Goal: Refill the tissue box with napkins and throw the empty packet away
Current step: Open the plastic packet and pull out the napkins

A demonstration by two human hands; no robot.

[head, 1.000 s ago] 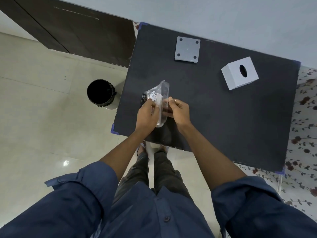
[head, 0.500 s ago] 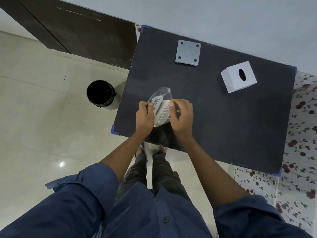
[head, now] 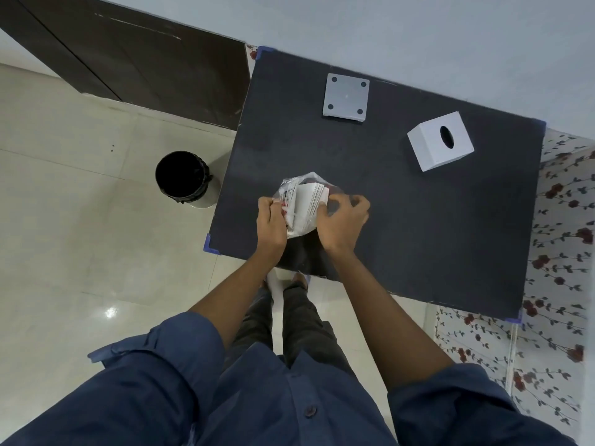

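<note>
A clear plastic packet (head: 291, 188) holding a stack of white napkins (head: 309, 202) is held over the near left part of the black table (head: 418, 220). My left hand (head: 270, 220) pinches the packet's left side. My right hand (head: 343, 220) grips the right side of the napkin stack, whose edges stick out of the plastic. The white tissue box (head: 441, 145), with an oval slot on top, stands at the far right of the table, apart from both hands. Its grey base plate (head: 346, 99) lies separately near the table's far edge.
A black-lined bin (head: 182, 178) stands on the tiled floor just left of the table. A dark wooden door (head: 138, 62) is at the far left. A flowered cloth (head: 560, 252) shows along the table's right side. My legs are below the table's near edge.
The packet has been pulled wider, and the napkin stack now shows more fully between my hands. My right hand has shifted right onto the stack.
</note>
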